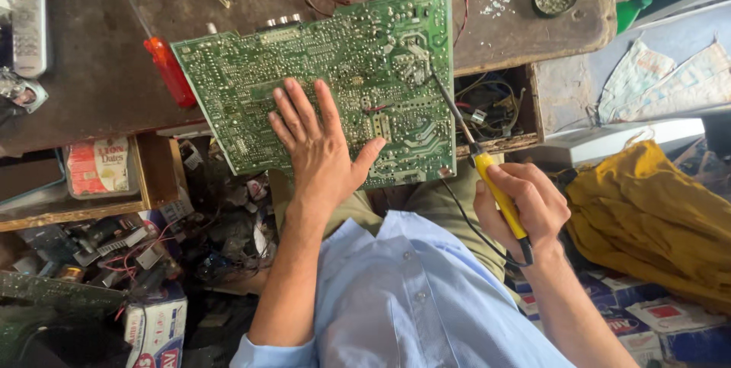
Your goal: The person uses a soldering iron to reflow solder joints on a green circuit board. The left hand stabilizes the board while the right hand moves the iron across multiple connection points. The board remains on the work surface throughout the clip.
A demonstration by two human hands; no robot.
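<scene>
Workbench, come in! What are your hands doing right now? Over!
Left hand flat on green circuit board, pinning it. Right hand has its grip on yellow soldering iron, tip on the board's right side. Red lighter at board's left edge, apart from both hands.

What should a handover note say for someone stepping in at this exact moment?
Left hand: flat, fingers spread, pressing on the green circuit board, solder side up.
Right hand: gripping the yellow-handled soldering iron; its tip touches the board near the upper right corner.
Board lies tilted across the edge of the brown workbench, over the person's lap. A red lighter-like object sits at the board's left edge.
Done: which joints are reworked cannot be told.
Left: the iron is on a joint now.
</scene>
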